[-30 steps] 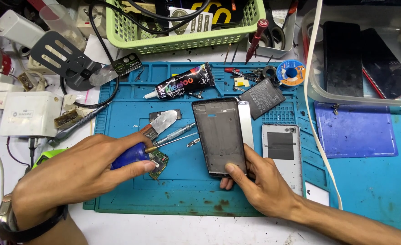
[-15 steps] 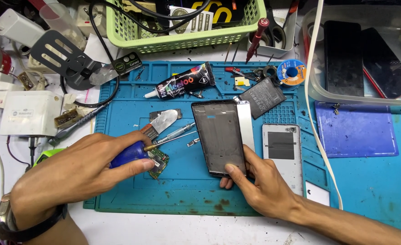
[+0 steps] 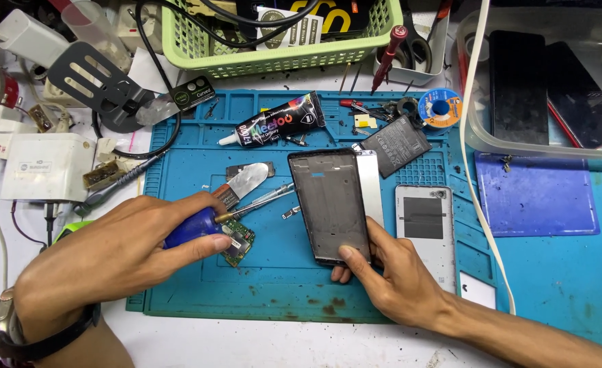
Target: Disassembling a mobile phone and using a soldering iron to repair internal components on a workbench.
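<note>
On blue silicone repair mat (image 3: 280, 286): your right hand (image 3: 389, 283) pinches dark rectangular phone frame (image 3: 331, 204) by its lower edge; left hand (image 3: 110, 255) fists blue-handled screwdriver (image 3: 198, 226). Keep frame flat, tip steady.

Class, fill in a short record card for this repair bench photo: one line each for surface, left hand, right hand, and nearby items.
Surface: blue rubber repair mat
Left hand: grips blue-handled screwdriver, beside small green circuit board
Right hand: holds lower end of dark rectangular phone frame
Nearby: black glue tube, black flat battery, silver phone back cover, green plastic basket
</note>
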